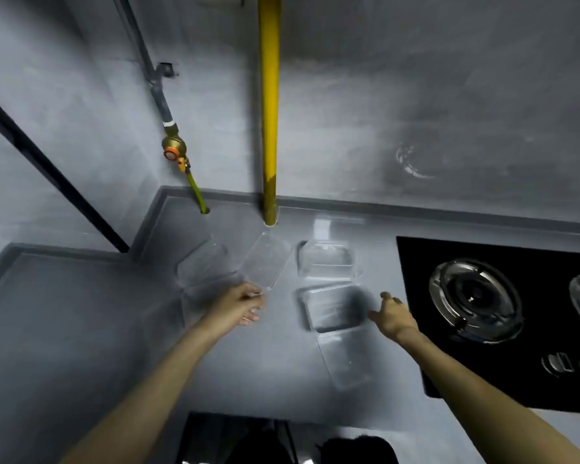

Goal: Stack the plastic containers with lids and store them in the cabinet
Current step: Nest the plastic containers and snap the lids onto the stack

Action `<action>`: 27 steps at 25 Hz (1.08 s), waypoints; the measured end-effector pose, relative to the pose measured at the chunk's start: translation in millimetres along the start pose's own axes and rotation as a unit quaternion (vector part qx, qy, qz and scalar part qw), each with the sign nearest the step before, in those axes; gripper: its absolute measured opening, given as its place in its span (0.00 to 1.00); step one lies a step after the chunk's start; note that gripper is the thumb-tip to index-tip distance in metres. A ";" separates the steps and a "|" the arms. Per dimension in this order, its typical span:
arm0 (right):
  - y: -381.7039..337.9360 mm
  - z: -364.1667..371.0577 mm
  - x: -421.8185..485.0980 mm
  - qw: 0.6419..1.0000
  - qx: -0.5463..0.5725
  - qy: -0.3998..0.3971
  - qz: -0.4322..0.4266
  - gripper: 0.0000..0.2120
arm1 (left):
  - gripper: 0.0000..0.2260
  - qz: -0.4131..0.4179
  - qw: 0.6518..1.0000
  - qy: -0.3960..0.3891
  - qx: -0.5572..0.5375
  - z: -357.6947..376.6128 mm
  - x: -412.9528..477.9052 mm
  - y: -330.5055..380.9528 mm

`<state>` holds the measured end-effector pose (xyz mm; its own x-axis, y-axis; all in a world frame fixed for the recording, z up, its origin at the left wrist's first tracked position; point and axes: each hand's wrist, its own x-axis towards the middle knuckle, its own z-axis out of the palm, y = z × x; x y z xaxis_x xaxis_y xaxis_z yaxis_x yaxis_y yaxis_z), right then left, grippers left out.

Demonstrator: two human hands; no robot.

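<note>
Several clear plastic containers and lids lie on the grey counter (81, 329). My left hand (240, 304) pinches the near edge of a clear lid (265, 261), which tilts up toward the yellow pipe. Left of that lid sits a clear container (203, 266). Another clear container (327, 259) rests behind the middle, with a further one (334, 308) in front of it and a flat clear lid (347, 358) nearest me. My right hand (394, 316) hovers open at the right edge of the front container, fingers spread, holding nothing.
A black gas hob (412, 262) with glass-ringed burners (476, 299) fills the counter's right side. A yellow pipe (270, 112) and a gas valve (173, 150) with a green hose enter the counter at the back. Grey walls enclose the corner.
</note>
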<state>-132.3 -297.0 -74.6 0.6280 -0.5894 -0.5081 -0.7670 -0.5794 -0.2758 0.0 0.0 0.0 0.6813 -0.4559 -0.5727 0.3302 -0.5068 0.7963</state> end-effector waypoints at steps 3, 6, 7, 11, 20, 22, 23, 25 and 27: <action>4.7 12.6 15.7 0.999 -0.019 0.003 0.036 0.23 | 0.05 -0.039 0.999 0.008 -0.010 2.3 9.1 -4.4; 4.9 19.0 21.8 0.999 -0.036 -0.010 0.036 0.16 | 0.07 -0.061 0.997 0.029 -0.026 8.4 14.1 -10.8; 5.5 21.3 24.1 0.998 -0.051 -0.007 0.023 0.13 | 0.09 -0.066 0.997 0.032 -0.025 11.0 17.0 -14.1; -1.4 14.3 17.6 0.997 -0.027 0.031 -0.058 0.10 | 0.19 -0.024 0.995 0.035 0.086 26.2 32.5 -27.7; -77.8 16.0 -39.1 0.938 0.004 0.003 -0.346 0.07 | 0.26 0.160 0.876 0.062 0.450 30.8 38.5 -28.5; -81.0 29.3 -47.8 0.960 0.099 -0.008 -0.262 0.12 | 0.25 0.086 0.919 0.064 0.380 22.5 35.2 -39.6; -78.8 38.6 -52.8 0.970 0.133 -0.039 -0.200 0.15 | 0.23 0.046 0.942 0.075 0.324 19.1 33.3 -47.2; -72.4 61.0 -66.0 0.972 0.140 -0.144 -0.119 0.15 | 0.17 -0.015 0.970 0.102 0.220 17.5 26.7 -64.4; -68.5 81.4 -75.3 0.971 0.073 -0.199 -0.115 0.14 | 0.11 -0.043 0.978 0.112 0.168 18.8 19.4 -80.8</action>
<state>-137.7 -167.1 -83.9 0.7066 -0.1734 -0.6860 -0.6409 -0.5676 -0.5168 -25.7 18.4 -79.1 0.7985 -0.2481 -0.5484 0.1848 -0.7660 0.6157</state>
